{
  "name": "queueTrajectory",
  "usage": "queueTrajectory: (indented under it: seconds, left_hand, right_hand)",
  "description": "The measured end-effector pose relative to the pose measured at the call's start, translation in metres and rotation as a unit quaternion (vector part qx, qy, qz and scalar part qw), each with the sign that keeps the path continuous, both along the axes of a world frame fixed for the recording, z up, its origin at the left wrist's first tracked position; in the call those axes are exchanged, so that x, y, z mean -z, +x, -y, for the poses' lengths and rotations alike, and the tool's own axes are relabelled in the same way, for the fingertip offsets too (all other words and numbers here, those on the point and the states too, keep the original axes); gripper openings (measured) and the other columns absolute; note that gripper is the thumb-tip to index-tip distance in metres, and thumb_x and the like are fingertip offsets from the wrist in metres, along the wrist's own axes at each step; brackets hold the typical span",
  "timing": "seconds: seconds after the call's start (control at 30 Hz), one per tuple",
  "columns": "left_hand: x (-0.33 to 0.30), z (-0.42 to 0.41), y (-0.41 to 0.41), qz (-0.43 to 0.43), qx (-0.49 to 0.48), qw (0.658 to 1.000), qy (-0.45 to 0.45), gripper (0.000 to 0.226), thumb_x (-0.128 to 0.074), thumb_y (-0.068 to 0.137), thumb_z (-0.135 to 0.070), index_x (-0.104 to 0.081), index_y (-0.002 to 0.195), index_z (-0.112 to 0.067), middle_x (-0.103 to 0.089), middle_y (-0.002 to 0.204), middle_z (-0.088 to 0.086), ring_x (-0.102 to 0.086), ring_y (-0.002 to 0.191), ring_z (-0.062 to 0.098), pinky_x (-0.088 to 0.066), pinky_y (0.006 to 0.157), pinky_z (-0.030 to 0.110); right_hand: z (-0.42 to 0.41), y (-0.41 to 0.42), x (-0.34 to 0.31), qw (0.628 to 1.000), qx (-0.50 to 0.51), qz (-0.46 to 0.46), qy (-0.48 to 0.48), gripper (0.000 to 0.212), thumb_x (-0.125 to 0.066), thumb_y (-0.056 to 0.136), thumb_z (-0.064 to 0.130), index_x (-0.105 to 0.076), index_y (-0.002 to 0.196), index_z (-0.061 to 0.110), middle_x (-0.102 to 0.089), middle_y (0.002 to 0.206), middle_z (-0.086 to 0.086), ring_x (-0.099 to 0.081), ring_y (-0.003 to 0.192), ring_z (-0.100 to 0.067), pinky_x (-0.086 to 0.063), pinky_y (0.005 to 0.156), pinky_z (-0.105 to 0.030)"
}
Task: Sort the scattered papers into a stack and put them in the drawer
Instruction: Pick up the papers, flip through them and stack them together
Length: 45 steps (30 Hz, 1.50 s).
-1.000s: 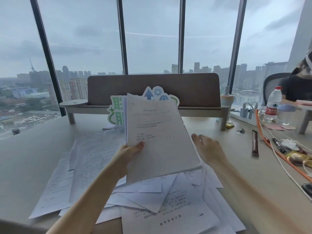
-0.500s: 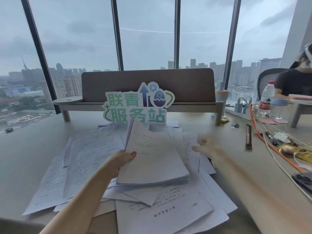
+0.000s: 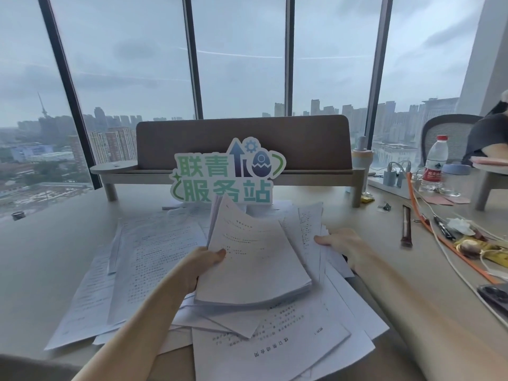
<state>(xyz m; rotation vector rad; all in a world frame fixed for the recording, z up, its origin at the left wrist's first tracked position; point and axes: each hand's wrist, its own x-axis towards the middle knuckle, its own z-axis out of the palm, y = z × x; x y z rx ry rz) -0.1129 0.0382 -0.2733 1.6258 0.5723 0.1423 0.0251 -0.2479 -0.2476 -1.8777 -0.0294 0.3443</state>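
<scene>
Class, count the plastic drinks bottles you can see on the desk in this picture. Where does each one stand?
1. The bottle, red-capped and red-labelled, stands upright at the desk's far right, beside the chargers. Others may be hidden behind clutter.
</scene>
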Motion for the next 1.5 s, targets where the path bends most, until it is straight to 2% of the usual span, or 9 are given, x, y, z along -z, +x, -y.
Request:
queueTrajectory:
  seconds: [0.17, 0.33, 0.5, 0.63, 0.83, 0.93, 1.2, 1.33, 1.5]
  left_hand:
    - [0.002, -0.001, 0.001, -0.008, 0.002, 1.000, 0.005, 0.014, -0.065, 0.095, -0.017, -0.067, 0.098, -0.003, -0.072, 0.089, 0.015, -0.069, 0.078, 0.031, -0.059, 0.074, 0.040]
    - [0.002, -0.001, 0.002, -0.016, -0.002, 1.000, 0.016, 0.013, -0.067, 0.094, -0.019, -0.066, 0.096, -0.006, -0.072, 0.092, 0.015, -0.069, 0.080, 0.031, -0.059, 0.075, 0.041]
    - [0.001, -0.004, 0.003, -0.030, -0.004, 0.999, 0.019, 0.020, -0.068, 0.093, -0.021, -0.067, 0.104, -0.004, -0.073, 0.096, 0.017, -0.070, 0.083, 0.032, -0.059, 0.073, 0.038]
    - [0.002, -0.003, 0.003, -0.027, -0.006, 0.999, 0.024, 0.016, -0.067, 0.094, -0.020, -0.067, 0.100, -0.005, -0.072, 0.088, 0.013, -0.069, 0.074, 0.027, -0.056, 0.060, 0.030]
    - [0.001, -0.004, 0.003, -0.041, -0.006, 0.998, 0.047, 0.029, -0.070, 0.091, -0.025, -0.066, 0.110, -0.003, -0.072, 0.104, 0.018, -0.071, 0.091, 0.035, -0.059, 0.082, 0.043]
    - [0.004, -0.004, 0.005, -0.034, -0.007, 0.998, 0.053, 0.022, -0.068, 0.093, -0.023, -0.068, 0.104, -0.004, -0.073, 0.094, 0.015, -0.071, 0.080, 0.031, -0.059, 0.074, 0.038]
    - [0.001, -0.002, -0.001, -0.001, 0.008, 1.000, 0.028, 0.022, -0.066, 0.095, -0.023, -0.068, 0.102, -0.003, -0.075, 0.088, 0.012, -0.072, 0.072, 0.026, -0.057, 0.058, 0.029]
    - [0.001, -0.004, -0.003, 0.033, 0.013, 0.999, -0.005, 0.030, -0.068, 0.093, -0.024, -0.066, 0.111, 0.000, -0.077, 0.081, 0.009, -0.075, 0.065, 0.021, -0.056, 0.051, 0.026]
    - [-0.001, -0.007, 0.000, 0.031, 0.015, 0.999, 0.003, 0.058, -0.067, 0.088, -0.050, -0.063, 0.124, -0.005, -0.074, 0.103, 0.004, -0.072, 0.084, 0.018, -0.058, 0.064, 0.024]
  right_hand:
    - [-0.003, 0.004, -0.018, 0.997, -0.010, 0.074, -0.035, 0.012, -0.077, 0.085, 0.011, -0.070, 0.081, 0.003, -0.070, 0.074, -0.009, -0.065, 0.060, -0.021, -0.046, 0.053, -0.022]
    - [-0.014, 0.012, -0.043, 0.985, -0.008, 0.124, -0.120, 0.039, -0.083, 0.077, 0.018, -0.050, 0.059, 0.007, -0.054, 0.071, -0.009, -0.047, 0.057, -0.019, -0.033, 0.051, -0.028]
    - [-0.019, 0.006, -0.072, 0.991, -0.013, 0.118, -0.066, 0.023, -0.082, 0.081, 0.019, -0.068, 0.086, 0.002, -0.066, 0.087, -0.011, -0.061, 0.066, -0.022, -0.042, 0.053, -0.026]
    - [-0.023, -0.002, -0.093, 0.992, -0.019, 0.118, -0.048, 0.024, -0.082, 0.081, 0.023, -0.067, 0.082, 0.004, -0.069, 0.079, -0.008, -0.064, 0.059, -0.022, -0.045, 0.051, -0.027]
    - [-0.029, -0.010, -0.131, 0.988, -0.028, 0.149, -0.016, 0.025, -0.082, 0.080, 0.024, -0.068, 0.088, 0.005, -0.071, 0.087, -0.012, -0.068, 0.072, -0.030, -0.056, 0.074, -0.040]
    - [-0.033, -0.013, -0.148, 0.985, -0.036, 0.167, -0.015, 0.025, -0.083, 0.078, 0.026, -0.070, 0.085, 0.006, -0.071, 0.089, -0.011, -0.069, 0.076, -0.030, -0.057, 0.081, -0.042]
    - [-0.048, -0.021, -0.190, 0.972, -0.078, 0.222, -0.007, 0.027, -0.078, 0.084, 0.035, -0.069, 0.089, 0.010, -0.071, 0.088, -0.004, -0.068, 0.072, -0.020, -0.052, 0.063, -0.031]
    - [-0.044, -0.021, -0.207, 0.960, -0.164, 0.180, 0.141, 0.032, -0.069, 0.093, 0.027, -0.067, 0.112, 0.001, -0.074, 0.096, -0.009, -0.073, 0.074, -0.022, -0.059, 0.067, -0.033]
    - [-0.029, -0.003, -0.202, 0.954, -0.174, 0.165, 0.179, 0.055, -0.079, 0.081, 0.037, -0.066, 0.123, 0.004, -0.072, 0.116, -0.012, -0.071, 0.099, -0.029, -0.052, 0.100, -0.049]
